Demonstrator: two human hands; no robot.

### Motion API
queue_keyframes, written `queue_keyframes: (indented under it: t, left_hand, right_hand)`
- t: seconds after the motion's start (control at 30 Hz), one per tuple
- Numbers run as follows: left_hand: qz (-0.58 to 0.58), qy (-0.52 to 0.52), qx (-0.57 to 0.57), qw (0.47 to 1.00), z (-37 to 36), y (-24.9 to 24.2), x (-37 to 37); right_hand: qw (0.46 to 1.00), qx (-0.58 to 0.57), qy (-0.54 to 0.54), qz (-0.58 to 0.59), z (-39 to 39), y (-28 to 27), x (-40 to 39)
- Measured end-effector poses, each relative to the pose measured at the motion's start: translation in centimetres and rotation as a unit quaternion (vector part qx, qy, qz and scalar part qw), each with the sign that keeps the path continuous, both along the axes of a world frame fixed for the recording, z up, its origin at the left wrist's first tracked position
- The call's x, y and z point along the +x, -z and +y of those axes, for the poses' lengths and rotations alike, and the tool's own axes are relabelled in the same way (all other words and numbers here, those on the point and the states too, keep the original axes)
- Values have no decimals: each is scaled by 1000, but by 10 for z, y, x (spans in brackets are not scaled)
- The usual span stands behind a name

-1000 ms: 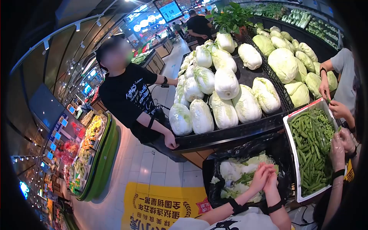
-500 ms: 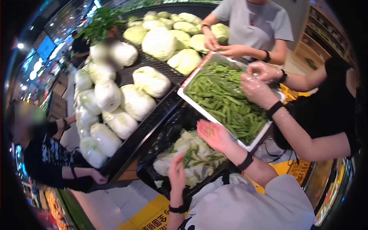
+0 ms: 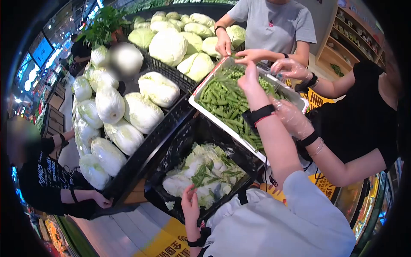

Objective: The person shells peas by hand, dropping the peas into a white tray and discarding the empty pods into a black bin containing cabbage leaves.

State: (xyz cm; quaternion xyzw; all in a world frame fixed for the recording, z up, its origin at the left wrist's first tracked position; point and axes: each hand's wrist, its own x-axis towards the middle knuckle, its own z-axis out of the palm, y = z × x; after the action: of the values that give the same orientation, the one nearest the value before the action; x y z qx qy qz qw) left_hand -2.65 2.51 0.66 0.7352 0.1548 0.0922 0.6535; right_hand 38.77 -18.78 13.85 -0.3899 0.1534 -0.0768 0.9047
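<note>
My left hand (image 3: pixel 191 204) is at the near left edge of a black-lined crate (image 3: pixel 156 182), fingers apart and slightly bent, with nothing visible in it. Pale cabbage leaves (image 3: pixel 216 160) and empty pea pods (image 3: pixel 202 174) lie in the crate by those fingers. My right hand (image 3: pixel 251 80) reaches across a white foam box (image 3: pixel 229 130) of green pea pods (image 3: pixel 222 96). Seen edge-on, it looks open, fingers pointing away from me; its palm is hidden. Beyond it lie loose shelled peas (image 3: pixel 234 73) inside the box.
To the right, a person's plastic-gloved hands (image 3: pixel 293 118) work over the box. Another person's hands (image 3: pixel 250 55) meet at its far edge. Napa cabbages (image 3: pixel 122 135) fill the left display, round cabbages (image 3: pixel 167 45) behind. A person in black (image 3: pixel 55 180) stands at left.
My right hand, palm up with a few small peas on it before, has moved up over the foam box and turned. My left hand has moved slightly left and down.
</note>
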Motion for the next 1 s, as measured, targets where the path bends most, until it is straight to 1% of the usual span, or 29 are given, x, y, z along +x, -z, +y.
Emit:
queue_keyframes:
  t: [0.03, 0.07, 0.13, 0.17, 0.23, 0.27, 0.3, 0.33, 0.37, 0.4, 0.47, 0.5, 0.57, 0.6, 0.67, 0.7, 0.73, 0.8, 0.83, 0.87, 0.93, 0.97, 1.0]
  left_hand:
    - [11, -2, 3, 1000, 2, -2, -1]
    - [9, -3, -8, 1000, 5, 1, -3]
    - [18, -12, -17, 1000, 9, 1, -5]
    - [22, -11, -21, 999, 10, 2, -7]
    - [16, -10, -14, 1000, 14, 4, -8]
    - [21, -10, -16, 1000, 15, 4, -9]
    - [27, -8, -16, 999, 16, 3, -9]
    - [34, -6, -16, 999, 17, 3, -11]
    - [37, 1, -8, 999, 18, 4, -12]
    - [38, 0, -10, 999, 18, 6, -12]
    - [39, 26, -2, 999, 21, 10, -14]
    - [38, 24, -2, 999, 22, 9, -13]
    - [55, 45, -6, 997, 20, 8, -15]
    - [54, 44, -7, 998, 17, 8, -16]
    - [38, 55, -11, 998, 14, 8, -15]
    - [43, 52, -18, 998, 11, 0, -14]
    - [41, 48, -16, 998, 13, -4, -12]
    - [73, 91, 3, 993, 12, -9, -12]
    - [73, 93, 19, 993, 13, -11, -11]
    - [77, 86, 17, 993, 12, -13, -9]
    - [11, 57, 35, 998, 11, -19, -4]
    - [-14, 47, 43, 998, 9, -25, 1]
    - [-36, 36, 52, 997, 8, -35, 6]
  right_hand:
    - [1000, 8, -5, -23, -1, 0, -1]
    - [999, -46, 15, -24, -3, 2, -4]
    - [980, -161, 7, -116, -7, 0, -20]
    - [980, -165, 7, -112, -6, 2, -32]
    - [917, -333, 9, -221, 3, 2, -74]
    - [877, -432, -34, -206, 7, 1, -103]
    - [840, -474, -82, -251, 8, 21, -119]
    - [762, -592, -97, -243, 8, 32, -140]
    - [692, -678, -106, -223, 7, 62, -148]
    - [661, -724, -82, -181, 9, 74, -165]
    - [623, -775, -45, -100, 6, 100, -176]
    - [623, -774, -45, -102, 5, 106, -177]
    - [611, -788, -45, -63, 2, 116, -181]
    - [611, -788, -44, -64, -1, 120, -181]
    - [644, -761, -22, -77, -2, 124, -177]
    - [646, -759, 3, -86, 0, 117, -178]
    - [647, -757, 2, -91, 0, 112, -178]
    - [726, -675, 30, -129, -3, 104, -180]
    - [736, -658, 40, -151, 0, 90, -186]
    - [741, -654, 29, -148, 1, 73, -194]
    - [836, -525, -35, -159, 5, 65, -201]
    - [871, -449, -84, -180, 10, 59, -209]
    - [893, -388, -162, -161, 14, 50, -219]
